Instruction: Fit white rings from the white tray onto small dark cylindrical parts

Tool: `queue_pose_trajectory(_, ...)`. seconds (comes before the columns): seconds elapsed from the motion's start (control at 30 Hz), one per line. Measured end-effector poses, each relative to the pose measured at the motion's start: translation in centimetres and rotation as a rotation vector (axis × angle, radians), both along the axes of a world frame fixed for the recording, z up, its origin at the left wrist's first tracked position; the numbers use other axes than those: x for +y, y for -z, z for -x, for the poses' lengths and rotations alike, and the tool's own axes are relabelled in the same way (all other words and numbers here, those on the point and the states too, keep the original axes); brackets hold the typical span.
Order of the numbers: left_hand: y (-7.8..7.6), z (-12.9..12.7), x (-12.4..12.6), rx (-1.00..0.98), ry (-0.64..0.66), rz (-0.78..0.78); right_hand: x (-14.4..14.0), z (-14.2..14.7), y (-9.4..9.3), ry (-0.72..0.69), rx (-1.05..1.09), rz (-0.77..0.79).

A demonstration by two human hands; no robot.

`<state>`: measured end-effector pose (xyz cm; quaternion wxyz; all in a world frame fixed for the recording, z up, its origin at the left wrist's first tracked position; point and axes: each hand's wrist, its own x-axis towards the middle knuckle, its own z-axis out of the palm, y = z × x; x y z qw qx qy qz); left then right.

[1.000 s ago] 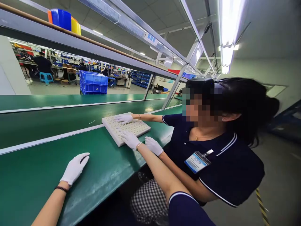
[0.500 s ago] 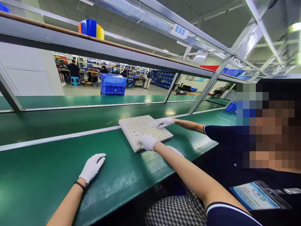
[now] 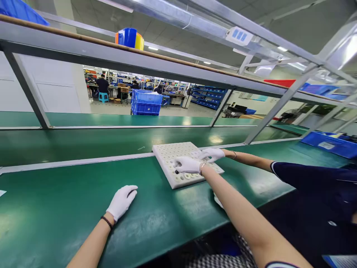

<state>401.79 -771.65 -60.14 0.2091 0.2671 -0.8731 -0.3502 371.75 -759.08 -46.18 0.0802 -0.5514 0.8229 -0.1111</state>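
While the white perforated tray [image 3: 178,160] lies flat on the green bench [image 3: 69,208], straddling the pale strip between bench and conveyor, it sits skewed: its longer sides run from the near left toward the far right, one corner pointing back at the wearer. The right hand [image 3: 187,165], gloved in white, rests on the tray's near half with fingers curled together over the holes; whether it pinches anything small there I cannot tell. The left hand [image 3: 122,201], also gloved, lies palm down on bare bench well to the left of the tray, fingers loosely together and holding nothing. A co-worker's gloved hand [image 3: 212,154] touches the tray's far right edge, just beside the right hand. Compared with half a second ago, the view has swung left, the co-worker's hand has drawn closer to the wearer's right hand, and the right hand has moved further onto the tray.
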Motion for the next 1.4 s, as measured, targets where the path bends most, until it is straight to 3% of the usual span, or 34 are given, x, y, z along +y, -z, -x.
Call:
queue_pose_trajectory(0.1,0.1,0.4,0.8,0.044,0.025,-0.121,-1.0,-4.0,2.3,-0.096,-0.3,0.01)
queue_pose_trajectory(0.23,0.2,0.5,1.4,0.138,0.054,-0.258,-3.9,-12.0,8.4,-0.229,-0.838,0.082)
queue_pose_trajectory(0.3,0.3,0.1,1.0,0.128,-0.015,-0.244,-5.5,-14.9,11.0,-0.192,-1.005,0.182)
queue_pose_trajectory(0.4,0.3,-0.3,0.6,0.047,-0.13,-0.192,-6.5,-16.7,12.9,-0.148,-0.982,0.279)
queue_pose_trajectory(0.53,0.6,0.0,1.5,-0.015,-0.146,-0.157,-5.5,-16.4,12.9,-0.078,-0.698,0.293)
queue_pose_trajectory(0.8,0.4,0.2,2.8,-0.097,-0.118,-0.016,-4.6,-16.2,12.5,-0.027,-0.748,0.239)
queue_pose_trajectory(1.1,-0.9,0.3,4.2,0.11,-0.104,-0.497,-4.2,-15.3,12.9,-0.237,-0.508,0.329)
queue_pose_trajectory(1.23,-1.4,0.7,4.1,0.294,-0.131,-0.658,-4.2,-15.1,13.4,-0.283,-0.56,0.374)
queue_pose_trajectory(1.4,-1.7,0.3,2.8,0.422,-0.2,-0.732,-4.6,-15.4,13.9,-0.329,-0.67,0.509)
